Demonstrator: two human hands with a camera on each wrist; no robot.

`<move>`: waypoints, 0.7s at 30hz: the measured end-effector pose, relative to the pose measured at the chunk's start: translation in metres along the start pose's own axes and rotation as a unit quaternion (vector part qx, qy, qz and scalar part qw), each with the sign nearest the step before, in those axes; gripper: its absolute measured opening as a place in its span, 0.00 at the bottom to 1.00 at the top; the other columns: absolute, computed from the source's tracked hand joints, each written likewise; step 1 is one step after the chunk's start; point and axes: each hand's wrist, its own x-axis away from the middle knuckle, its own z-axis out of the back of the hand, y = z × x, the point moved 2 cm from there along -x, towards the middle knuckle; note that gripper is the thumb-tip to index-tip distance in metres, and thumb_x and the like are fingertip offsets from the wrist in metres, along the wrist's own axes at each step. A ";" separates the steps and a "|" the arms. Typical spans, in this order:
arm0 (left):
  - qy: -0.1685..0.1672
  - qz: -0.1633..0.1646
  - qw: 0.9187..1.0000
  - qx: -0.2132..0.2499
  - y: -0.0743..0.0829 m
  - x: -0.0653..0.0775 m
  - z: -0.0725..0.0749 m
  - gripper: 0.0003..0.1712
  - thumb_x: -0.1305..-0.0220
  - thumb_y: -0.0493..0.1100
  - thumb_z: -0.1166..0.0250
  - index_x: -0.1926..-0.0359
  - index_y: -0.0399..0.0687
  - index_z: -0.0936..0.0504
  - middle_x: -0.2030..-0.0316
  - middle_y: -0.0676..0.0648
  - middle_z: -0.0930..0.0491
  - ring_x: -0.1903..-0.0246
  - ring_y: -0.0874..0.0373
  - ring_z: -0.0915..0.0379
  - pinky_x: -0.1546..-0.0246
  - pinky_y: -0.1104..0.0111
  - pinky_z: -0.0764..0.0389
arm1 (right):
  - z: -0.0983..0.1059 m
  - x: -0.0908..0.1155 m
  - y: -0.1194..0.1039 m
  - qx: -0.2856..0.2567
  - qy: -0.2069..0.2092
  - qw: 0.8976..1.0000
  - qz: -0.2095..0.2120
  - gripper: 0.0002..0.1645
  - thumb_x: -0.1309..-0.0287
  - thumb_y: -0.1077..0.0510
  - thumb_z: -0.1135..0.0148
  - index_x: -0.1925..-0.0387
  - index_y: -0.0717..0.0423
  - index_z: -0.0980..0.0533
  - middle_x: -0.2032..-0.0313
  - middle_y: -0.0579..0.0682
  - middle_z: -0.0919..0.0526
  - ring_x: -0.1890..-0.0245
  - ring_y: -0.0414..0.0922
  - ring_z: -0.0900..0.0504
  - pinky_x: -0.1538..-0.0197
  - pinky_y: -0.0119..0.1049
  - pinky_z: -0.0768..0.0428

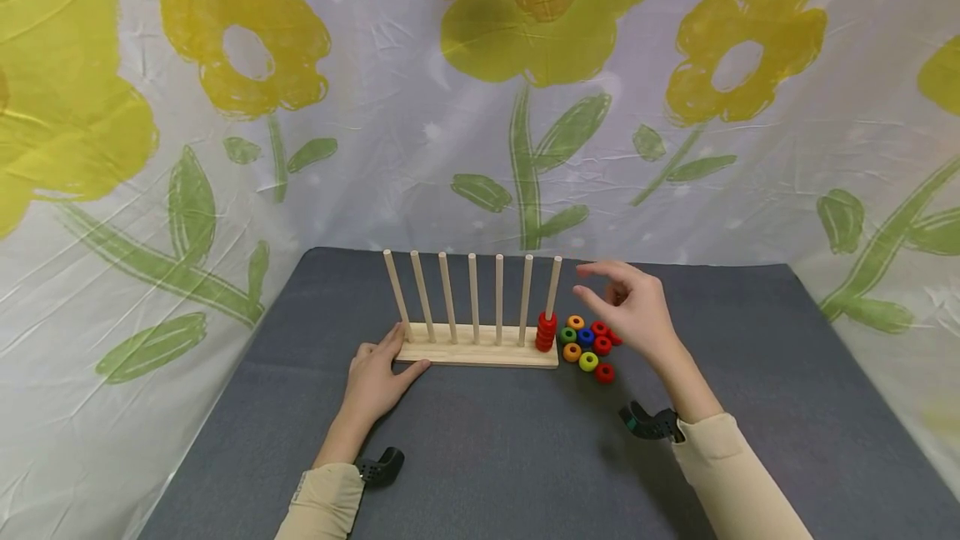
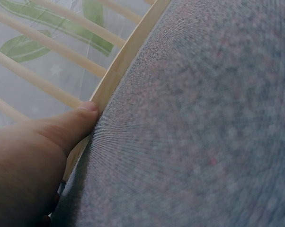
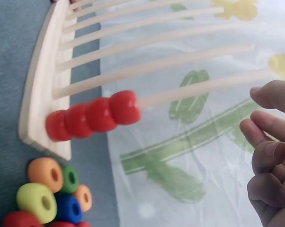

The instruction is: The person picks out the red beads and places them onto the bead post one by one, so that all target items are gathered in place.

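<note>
The left hand [image 1: 372,382] lies low at the left end of the wooden rack [image 1: 480,354], holding it lightly, with the thumb on the front edge and the fingers around the end. The right hand [image 1: 637,311] is raised beside the top of the rightmost peg [image 1: 553,286], its thumb and forefinger parted with a gap between them, the other fingers bent in, nothing in its grasp. The rack stands upright on the table, a long flat base of pale, smooth, grained wood carrying seven slim round pegs. Four glossy red beads [image 1: 546,333], plump and rounded, are stacked at the foot of the rightmost peg. Just beside that end lies a cluster of loose beads [image 1: 586,338] in red, orange, green, blue and yellow-green, the holes showing in several. The table's dark grey-blue cloth [image 1: 487,457] has a fine woven texture; behind it hangs a creased, flower-printed sheet [image 1: 375,148].
</note>
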 end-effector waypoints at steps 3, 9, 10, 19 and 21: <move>0.000 0.000 1.000 -0.002 0.000 0.000 0.000 0.52 0.31 0.62 0.29 0.17 0.45 0.40 0.19 0.41 0.40 0.38 0.36 0.34 0.40 0.43 0.34 | -0.001 0.007 0.007 0.002 -0.006 1.000 -0.014 0.16 0.36 0.58 0.23 0.47 0.50 0.12 0.62 0.48 0.13 0.88 0.38 0.34 0.83 0.35 0.34; 0.001 -0.001 1.000 -0.004 -0.001 0.000 -0.001 0.51 0.31 0.62 0.29 0.18 0.45 0.40 0.19 0.41 0.40 0.39 0.37 0.34 0.40 0.44 0.34 | -0.004 0.018 0.017 0.010 -0.009 1.000 -0.025 0.15 0.36 0.58 0.23 0.48 0.51 0.11 0.59 0.51 0.12 0.87 0.38 0.34 0.82 0.35 0.34; 0.001 -0.001 1.000 -0.004 -0.001 0.000 -0.001 0.51 0.31 0.62 0.29 0.18 0.45 0.39 0.19 0.41 0.40 0.39 0.37 0.34 0.40 0.44 0.34 | -0.004 0.019 0.019 0.010 -0.008 1.000 -0.026 0.15 0.36 0.58 0.23 0.48 0.51 0.11 0.60 0.51 0.12 0.87 0.38 0.34 0.82 0.35 0.34; 0.002 -0.001 1.000 -0.007 0.000 0.000 -0.001 0.51 0.31 0.62 0.29 0.18 0.45 0.39 0.19 0.41 0.40 0.40 0.37 0.34 0.42 0.45 0.34 | -0.005 0.033 0.030 0.004 -0.009 0.999 -0.041 0.15 0.37 0.60 0.23 0.48 0.52 0.12 0.59 0.49 0.12 0.87 0.37 0.35 0.82 0.34 0.35; 0.003 -0.001 1.000 -0.007 0.000 -0.001 -0.001 0.51 0.31 0.62 0.29 0.18 0.45 0.39 0.19 0.41 0.40 0.41 0.38 0.33 0.42 0.45 0.33 | -0.006 0.037 0.033 0.005 -0.010 0.999 -0.048 0.15 0.37 0.60 0.23 0.48 0.52 0.12 0.60 0.49 0.12 0.87 0.37 0.35 0.82 0.34 0.35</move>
